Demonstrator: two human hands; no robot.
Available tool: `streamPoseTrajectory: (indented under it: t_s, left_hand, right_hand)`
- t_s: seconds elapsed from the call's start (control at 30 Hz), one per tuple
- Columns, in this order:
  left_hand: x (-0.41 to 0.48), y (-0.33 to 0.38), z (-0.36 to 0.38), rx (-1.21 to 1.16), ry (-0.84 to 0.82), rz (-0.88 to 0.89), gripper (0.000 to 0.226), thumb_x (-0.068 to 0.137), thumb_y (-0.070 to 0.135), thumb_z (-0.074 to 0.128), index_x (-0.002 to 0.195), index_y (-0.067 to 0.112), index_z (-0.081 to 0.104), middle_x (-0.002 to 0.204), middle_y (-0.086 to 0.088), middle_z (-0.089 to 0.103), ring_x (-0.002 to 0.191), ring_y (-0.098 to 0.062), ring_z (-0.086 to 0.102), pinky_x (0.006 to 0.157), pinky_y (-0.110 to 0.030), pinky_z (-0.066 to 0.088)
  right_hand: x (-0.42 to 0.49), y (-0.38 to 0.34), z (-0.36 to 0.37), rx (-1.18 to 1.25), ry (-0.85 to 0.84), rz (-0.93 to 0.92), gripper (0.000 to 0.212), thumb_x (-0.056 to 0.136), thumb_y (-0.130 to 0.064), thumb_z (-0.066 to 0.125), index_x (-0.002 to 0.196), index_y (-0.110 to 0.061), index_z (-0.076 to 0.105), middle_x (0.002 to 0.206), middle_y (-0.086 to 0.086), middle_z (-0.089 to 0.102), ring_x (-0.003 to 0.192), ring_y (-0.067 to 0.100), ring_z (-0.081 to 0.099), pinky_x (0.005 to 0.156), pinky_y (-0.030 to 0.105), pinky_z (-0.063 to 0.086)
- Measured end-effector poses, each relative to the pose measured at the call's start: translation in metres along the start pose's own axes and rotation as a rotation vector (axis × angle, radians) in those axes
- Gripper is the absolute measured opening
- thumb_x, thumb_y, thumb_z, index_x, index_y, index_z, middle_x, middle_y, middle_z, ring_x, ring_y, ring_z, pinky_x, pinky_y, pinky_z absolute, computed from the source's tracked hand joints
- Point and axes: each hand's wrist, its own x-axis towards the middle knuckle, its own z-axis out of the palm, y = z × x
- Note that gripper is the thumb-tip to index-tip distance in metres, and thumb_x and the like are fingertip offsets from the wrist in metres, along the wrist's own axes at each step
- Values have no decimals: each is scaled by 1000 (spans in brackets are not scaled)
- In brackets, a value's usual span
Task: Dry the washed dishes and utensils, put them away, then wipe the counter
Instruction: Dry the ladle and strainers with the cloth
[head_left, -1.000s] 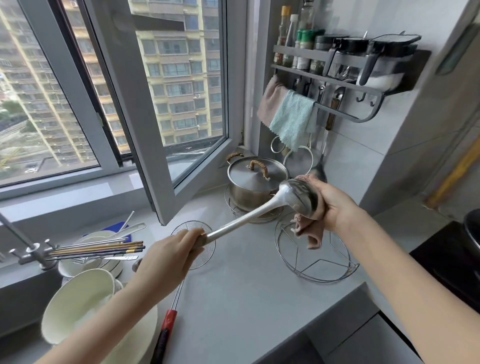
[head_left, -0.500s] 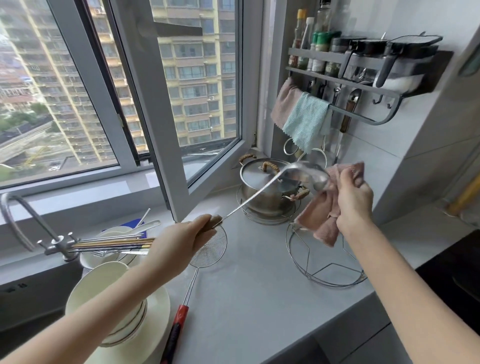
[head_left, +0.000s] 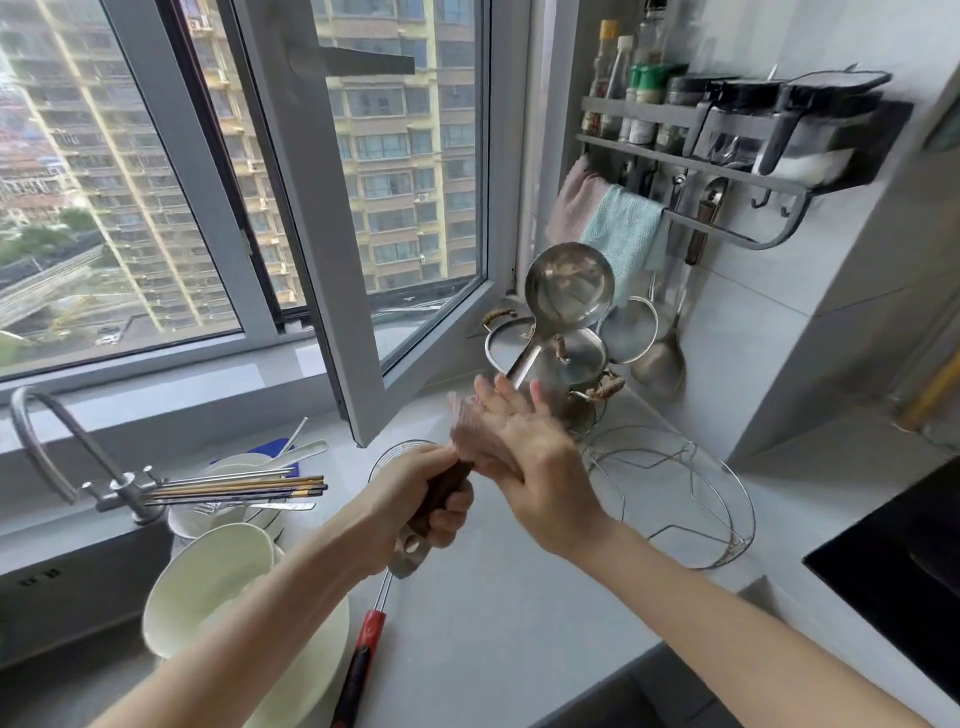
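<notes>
Before the pot (head_left: 584, 358), left hand (head_left: 415, 493) grips the upright ladle (head_left: 569, 286) by its handle; right hand (head_left: 540, 467), fingers straight, presses blurred cloth (head_left: 467, 428) to its shaft.

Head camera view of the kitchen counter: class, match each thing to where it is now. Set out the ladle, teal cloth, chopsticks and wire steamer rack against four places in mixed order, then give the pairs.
Things:
1. ladle
2. teal cloth
3. chopsticks
4. wire steamer rack

Places:
a. draped over the wall rack's rail
b. standing on the counter
c. gripped by the left hand, bowl end raised
d. lying across a white bowl beside the faucet

Pairs: 1-c, 2-a, 3-d, 4-b.
</notes>
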Motion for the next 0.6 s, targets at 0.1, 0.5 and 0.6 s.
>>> streamPoseTrajectory:
  t_s: [0.1, 0.5, 0.6]
  left_hand:
    - [-2, -4, -5, 39, 12, -39, 35, 99, 28, 35, 85, 3, 56, 49, -3, 36, 34, -9, 28, 36, -11, 23]
    - [-15, -2, -17, 284, -101, -206, 36, 101, 27, 36, 90, 1, 58, 50, -4, 39, 33, -10, 33, 34, -12, 25]
    - [-14, 1, -14, 323, -98, -208, 35, 100, 27, 38, 94, 1, 60, 52, -5, 40, 35, -11, 33, 35, -14, 25]
  right_hand:
    - [-5, 5, -3, -47, -81, -70, 43, 94, -28, 47, 132, -11, 57, 140, 5, 51, 137, 22, 41, 120, 41, 9]
    - [21, 110, -81, -945, -63, 18, 29, 86, -16, 58, 113, -17, 70, 144, 12, 47, 133, 38, 43, 111, 66, 9]
    - [10, 110, -85, -972, 28, 4, 45, 82, -3, 66, 126, -14, 62, 144, 12, 47, 131, 38, 46, 109, 69, 14]
